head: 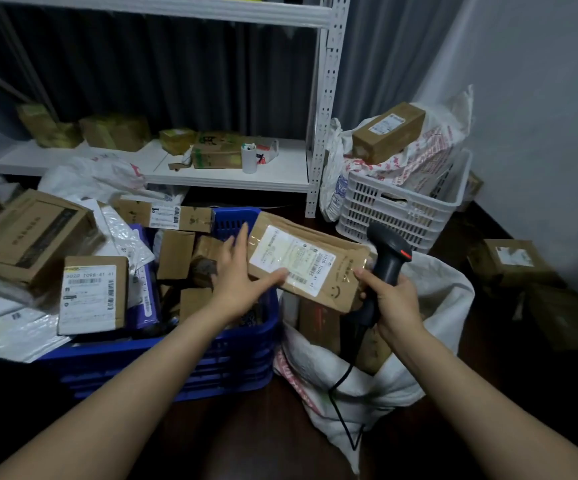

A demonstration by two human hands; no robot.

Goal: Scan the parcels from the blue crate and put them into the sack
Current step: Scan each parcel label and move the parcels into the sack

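Over the gap between blue crate (232,362) and white sack (429,306), a flat brown parcel (310,263) label-up, left hand (242,275) spread open against its near edge with thumb on the label, not wrapped round it; right hand (389,299) clamped on the handheld scanner (387,258), fingertips touching the parcel's right end. Loosely supported, so likely to tip and fall short of the sack mouth, or land back among the crate's unscanned parcels; also a risk of a missed read, scanner head aimed away from the barcode
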